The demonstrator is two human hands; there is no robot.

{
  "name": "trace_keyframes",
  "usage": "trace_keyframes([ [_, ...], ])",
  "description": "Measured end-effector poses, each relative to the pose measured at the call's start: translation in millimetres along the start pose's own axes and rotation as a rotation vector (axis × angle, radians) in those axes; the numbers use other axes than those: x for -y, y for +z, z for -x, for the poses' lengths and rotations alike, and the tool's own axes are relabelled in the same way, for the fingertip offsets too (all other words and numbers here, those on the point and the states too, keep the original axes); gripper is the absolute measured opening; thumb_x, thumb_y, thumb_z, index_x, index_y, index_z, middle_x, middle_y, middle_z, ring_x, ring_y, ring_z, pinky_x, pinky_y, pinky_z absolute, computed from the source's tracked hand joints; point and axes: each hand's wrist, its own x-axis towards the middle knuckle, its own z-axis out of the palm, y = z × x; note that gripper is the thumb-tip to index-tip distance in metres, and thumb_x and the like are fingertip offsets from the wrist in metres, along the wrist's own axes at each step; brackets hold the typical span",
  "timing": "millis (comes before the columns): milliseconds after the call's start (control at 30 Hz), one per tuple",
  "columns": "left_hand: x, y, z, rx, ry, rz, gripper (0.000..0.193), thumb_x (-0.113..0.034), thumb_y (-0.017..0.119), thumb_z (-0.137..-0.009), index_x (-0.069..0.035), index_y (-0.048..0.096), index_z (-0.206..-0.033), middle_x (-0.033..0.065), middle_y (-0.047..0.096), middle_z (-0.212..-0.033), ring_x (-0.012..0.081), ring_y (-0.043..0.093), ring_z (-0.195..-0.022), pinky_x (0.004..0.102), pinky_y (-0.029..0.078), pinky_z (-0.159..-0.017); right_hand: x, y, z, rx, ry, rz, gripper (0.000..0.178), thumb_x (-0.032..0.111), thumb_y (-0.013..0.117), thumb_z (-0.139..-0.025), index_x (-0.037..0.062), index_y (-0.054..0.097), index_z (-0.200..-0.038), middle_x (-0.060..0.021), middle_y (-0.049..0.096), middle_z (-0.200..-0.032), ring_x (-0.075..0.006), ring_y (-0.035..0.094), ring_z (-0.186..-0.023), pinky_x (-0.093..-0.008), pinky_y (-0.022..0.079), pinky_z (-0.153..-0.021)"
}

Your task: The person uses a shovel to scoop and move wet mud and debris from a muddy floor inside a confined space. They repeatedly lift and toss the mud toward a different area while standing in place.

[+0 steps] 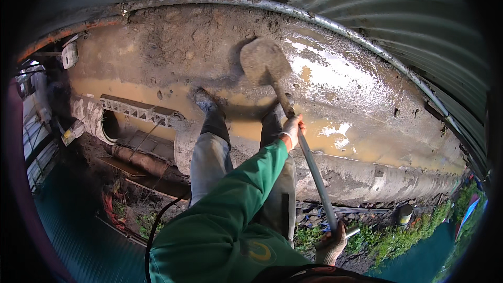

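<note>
Both grips hold the shovel (315, 175): left hand (292, 130) farther, right hand (332, 243) nearer, blade (264, 62) far over mud (178, 47).

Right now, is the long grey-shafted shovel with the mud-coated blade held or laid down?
The shovel is held: the green-sleeved left hand wraps its shaft, and the right hand grasps the crossbar at its end.

Text: none was legible | Green shirt (209, 236): bore a curved yellow emblem (261, 251), wording not made out
</note>
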Motion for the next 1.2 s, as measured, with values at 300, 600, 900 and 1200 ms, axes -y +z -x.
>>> trace_keyframes([
  [300, 0.7, 69.6, -84.8, 0.116, -0.124, -0.268, 0.026, -0.024, 0.069, -0.100, -0.008, 0.054, -0.086, 0.0033, 0.055, -0.071, 0.0167, 0.056, -0.056, 0.0341, 0.051, -0.050, -15.9, 74.3, -24.9, -0.189, -0.082, -0.060, 0.029, 0.036, 0.059, -0.106, 0.0076, 0.064, -0.102, 0.0017, 0.042, -0.055, -0.0097, 0.042, -0.043, -0.0253, 0.033, -0.041],
  [600, -264.5, 62.7, -83.0, 0.287, 0.028, -0.345, 0.034, -0.022, 0.066, -0.098, -0.015, 0.045, -0.072, -0.0019, 0.042, -0.061, 0.0145, 0.040, -0.054, 0.0304, 0.039, -0.053, -32.2, 228.2, 14.0, 0.112, -0.304, -0.001, 0.034, 0.028, 0.068, -0.100, -0.0054, 0.068, -0.104, -0.0030, 0.058, -0.060, -0.0123, 0.053, -0.042, -0.0256, 0.040, -0.040],
  [900, -287.3, 5.9, -49.2, 0.140, -0.072, -0.340, 0.036, -0.019, 0.068, -0.095, -0.019, 0.043, -0.070, -0.0078, 0.038, -0.060, 0.0069, 0.037, -0.051, 0.0240, 0.038, -0.050, -89.0, 211.5, 68.1, 0.178, -0.180, 0.035, 0.026, 0.024, 0.071, -0.099, -0.0020, 0.071, -0.105, -0.0063, 0.065, -0.062, -0.0130, 0.062, -0.050, -0.0287, 0.048, -0.045],
  [1200, -240.6, 7.6, 35.3, 0.593, -0.375, 0.004, 0.038, -0.020, 0.058, -0.101, -0.019, 0.040, -0.067, -0.0106, 0.039, -0.060, 0.0022, 0.037, -0.049, 0.0223, 0.036, -0.049, -95.2, 122.5, -0.2, 0.806, -1.165, 0.419, 0.023, 0.018, 0.079, -0.087, 0.0120, 0.072, -0.108, -0.0113, 0.069, -0.128, -0.0274, 0.073, -0.093, -0.0373, 0.061, -0.076],
])
